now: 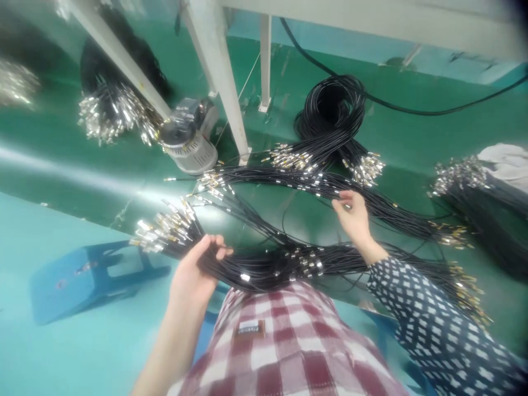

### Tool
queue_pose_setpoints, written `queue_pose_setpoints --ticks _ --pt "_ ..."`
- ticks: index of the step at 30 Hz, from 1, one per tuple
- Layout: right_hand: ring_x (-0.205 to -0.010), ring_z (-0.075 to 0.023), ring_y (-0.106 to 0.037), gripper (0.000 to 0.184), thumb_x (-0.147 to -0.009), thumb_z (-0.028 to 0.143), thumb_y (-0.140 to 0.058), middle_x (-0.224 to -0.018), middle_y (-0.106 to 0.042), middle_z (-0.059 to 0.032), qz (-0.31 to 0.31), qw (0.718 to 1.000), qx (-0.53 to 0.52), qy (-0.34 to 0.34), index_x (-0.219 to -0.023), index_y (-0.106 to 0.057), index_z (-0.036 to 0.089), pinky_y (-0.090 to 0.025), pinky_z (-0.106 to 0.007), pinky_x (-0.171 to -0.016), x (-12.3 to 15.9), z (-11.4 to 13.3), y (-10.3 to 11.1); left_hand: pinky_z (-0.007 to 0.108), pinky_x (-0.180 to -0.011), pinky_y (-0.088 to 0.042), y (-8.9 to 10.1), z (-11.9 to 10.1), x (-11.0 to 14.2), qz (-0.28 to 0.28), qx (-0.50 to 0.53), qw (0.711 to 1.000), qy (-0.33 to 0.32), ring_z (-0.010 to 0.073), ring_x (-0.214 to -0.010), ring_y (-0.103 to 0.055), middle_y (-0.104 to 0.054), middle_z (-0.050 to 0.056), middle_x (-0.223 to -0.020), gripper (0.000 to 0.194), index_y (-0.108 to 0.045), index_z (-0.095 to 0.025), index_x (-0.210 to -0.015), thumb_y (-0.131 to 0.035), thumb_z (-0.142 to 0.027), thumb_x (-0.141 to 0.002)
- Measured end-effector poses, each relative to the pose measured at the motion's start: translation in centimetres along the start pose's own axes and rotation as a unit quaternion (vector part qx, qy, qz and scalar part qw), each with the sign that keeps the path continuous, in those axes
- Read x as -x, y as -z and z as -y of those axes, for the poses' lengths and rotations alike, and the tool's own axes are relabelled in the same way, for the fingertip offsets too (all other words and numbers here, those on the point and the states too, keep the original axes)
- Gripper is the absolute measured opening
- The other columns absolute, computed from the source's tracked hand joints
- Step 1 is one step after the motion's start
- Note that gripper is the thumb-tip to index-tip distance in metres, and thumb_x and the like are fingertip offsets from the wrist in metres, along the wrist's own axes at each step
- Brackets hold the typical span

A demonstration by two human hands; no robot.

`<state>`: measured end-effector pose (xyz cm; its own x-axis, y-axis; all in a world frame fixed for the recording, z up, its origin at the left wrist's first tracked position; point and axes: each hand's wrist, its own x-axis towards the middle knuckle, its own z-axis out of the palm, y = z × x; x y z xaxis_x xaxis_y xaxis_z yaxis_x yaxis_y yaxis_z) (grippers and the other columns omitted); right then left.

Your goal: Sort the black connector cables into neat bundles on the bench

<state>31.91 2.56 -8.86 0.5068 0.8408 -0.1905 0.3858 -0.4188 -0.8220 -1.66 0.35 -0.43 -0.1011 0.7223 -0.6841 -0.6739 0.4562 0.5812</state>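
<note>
My left hand (200, 267) is closed around a thick bundle of black cables (247, 269) lying across my lap. The bundle's silver and gold metal ends (167, 228) fan out to the left of that hand. My right hand (355, 219) hovers over the far cable row (264, 175), thumb and fingertips pinched together. A small shiny bit shows by its fingers, but what they hold is too small to make out. Loose cables run between the two rows, with metal connectors (307, 263) scattered along the near one.
Beyond the rows, a coiled cable bundle (330, 113) lies on the green floor. A grey-white canister-like device (192, 148) stands by white metal legs (225, 82). More cable bundles lie at left (111, 110) and right (487, 214). A blue plastic stool (66, 280) is at left.
</note>
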Motion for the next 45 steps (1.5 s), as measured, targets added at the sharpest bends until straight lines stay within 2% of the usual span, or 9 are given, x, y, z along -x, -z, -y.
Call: queue_pose_setpoints --ticks 4,8,14,19,26,33,36,41,45 --pt "-0.072 -0.0162 -0.056 0.035 -0.085 0.043 -0.056 -0.108 -0.064 -0.0167 0.093 0.985 -0.070 -0.131 -0.100 -0.059 0.012 -0.042 -0.025 -0.054 -1.4 -0.3 -2.5 0.028 -0.063 -0.056 -0.1 0.0 0.1 -0.008 -0.004 1.000 -0.012 0.0127 -0.064 -0.058 -0.061 0.003 -0.070 0.010 -0.064 -0.012 -0.066 -0.071 -0.016 -0.070" --pt "-0.052 -0.0096 -0.044 0.048 -0.089 0.061 -0.043 -0.091 -0.067 -0.0126 0.233 0.945 -0.178 -0.146 -0.092 -0.057 0.015 -0.027 -0.020 -0.041 -1.8 2.5 -6.6 0.036 -0.078 -0.057 -0.2 0.1 0.5 0.007 -0.006 1.000 -0.006 0.0179 -0.075 -0.063 -0.060 0.002 -0.068 0.014 -0.062 -0.013 -0.066 -0.072 -0.020 -0.072" --pt "-0.043 -0.0072 -0.029 0.039 -0.091 0.057 -0.048 -0.054 -0.045 0.0050 0.355 0.892 -0.277 -0.041 -0.087 -0.055 0.018 -0.022 -0.019 -0.042 3.3 7.3 -6.7 0.027 -0.068 -0.053 -0.8 0.3 1.2 0.080 -0.013 0.997 0.004 0.0072 -0.049 -0.044 -0.042 -0.006 -0.051 0.025 -0.052 -0.015 -0.058 -0.072 -0.019 -0.072" --pt "-0.055 -0.0101 -0.045 0.039 -0.100 0.044 -0.034 -0.060 -0.050 0.0027 0.517 0.837 0.016 0.177 -0.082 -0.056 0.018 -0.035 -0.022 -0.056 8.2 8.8 -2.6 0.026 -0.066 -0.048 -1.5 0.5 1.6 0.084 -0.024 0.996 -0.016 0.0073 -0.049 -0.042 -0.042 -0.007 -0.050 0.015 -0.065 -0.012 -0.079 -0.074 -0.015 -0.067" --pt "-0.057 -0.0144 -0.047 0.036 -0.102 0.037 -0.026 -0.065 -0.054 -0.0005 0.519 0.775 0.224 0.281 -0.077 -0.047 0.021 -0.031 -0.028 -0.057 9.2 8.6 1.2 0.028 -0.068 -0.046 -1.4 0.7 2.1 0.098 -0.004 0.995 -0.019 0.0079 -0.050 -0.042 -0.042 -0.007 -0.051 0.021 -0.065 -0.012 -0.091 -0.072 -0.018 -0.072" --pt "-0.055 -0.0158 -0.049 0.035 -0.101 0.040 -0.028 -0.064 -0.055 0.0000 0.519 0.760 0.286 0.266 -0.077 -0.047 0.023 -0.028 -0.030 -0.056 10.6 6.5 2.9 0.029 -0.069 -0.047 -1.0 0.8 2.4 0.108 0.004 0.994 -0.002 0.0086 -0.051 -0.043 -0.042 -0.004 -0.053 0.020 -0.057 -0.014 -0.063 -0.073 -0.019 -0.074" --pt "-0.057 -0.0148 -0.049 0.038 -0.101 0.042 -0.027 -0.064 -0.054 0.0003 0.524 0.778 0.257 0.233 -0.078 -0.049 0.022 -0.031 -0.028 -0.057 10.5 6.9 3.2 0.028 -0.067 -0.047 -1.0 0.8 2.4 0.104 0.008 0.995 0.006 0.0085 -0.051 -0.042 -0.041 -0.005 -0.053 0.016 -0.058 -0.013 -0.067 -0.072 -0.018 -0.074" --pt "-0.055 -0.0110 -0.047 0.038 -0.100 0.044 -0.033 -0.058 -0.048 0.0038 0.451 0.866 0.114 0.184 -0.088 -0.058 0.019 -0.037 -0.022 -0.056 7.2 10.9 3.2 0.026 -0.067 -0.049 -0.2 0.6 2.2 0.097 0.024 0.995 0.014 0.0072 -0.050 -0.040 -0.038 -0.006 -0.052 0.019 -0.055 -0.014 -0.064 -0.070 -0.016 -0.075" --pt "-0.053 -0.0084 -0.045 0.032 -0.100 0.033 -0.037 -0.058 -0.048 0.0049 0.453 0.856 0.095 0.232 -0.089 -0.061 0.015 -0.036 -0.020 -0.055 3.4 13.6 1.0 0.026 -0.067 -0.050 0.4 0.4 1.9 0.066 0.014 0.998 0.004 0.0068 -0.049 -0.040 -0.037 -0.007 -0.053 0.021 -0.052 -0.016 -0.064 -0.070 -0.015 -0.075"
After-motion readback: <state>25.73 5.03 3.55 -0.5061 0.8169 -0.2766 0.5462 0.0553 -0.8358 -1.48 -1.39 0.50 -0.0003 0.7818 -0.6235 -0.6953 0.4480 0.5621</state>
